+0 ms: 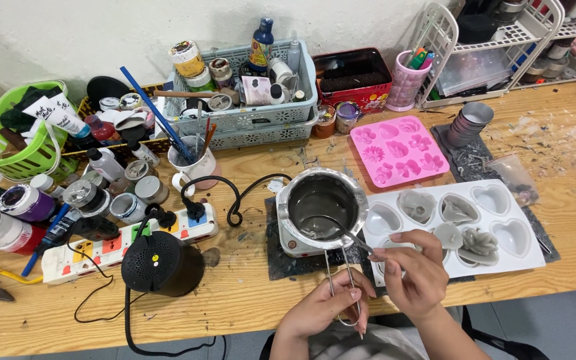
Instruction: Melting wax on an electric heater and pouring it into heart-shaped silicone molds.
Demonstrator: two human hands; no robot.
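Observation:
A small metal melting pot point(321, 200) with grey liquid sits on a white warmer at the table's middle. My left hand point(325, 307) grips the pot's wire handle point(341, 280) near the table's front edge. My right hand point(415, 267) pinches a thin metal spoon point(338, 227) whose bowl reaches into the pot. Right of the pot lies a white heart-cavity mould tray point(495, 200) with grey wax pieces in several cavities. A pink flower mould point(398, 150) lies behind it.
A black round device point(161, 263) and a white power strip point(121, 243) stand to the left. Paint jars, a green basket point(8, 147), a grey basket of bottles point(248, 100), a red tin, a pink pen cup and a white rack line the back. Stacked metal cups point(471, 123) sit right.

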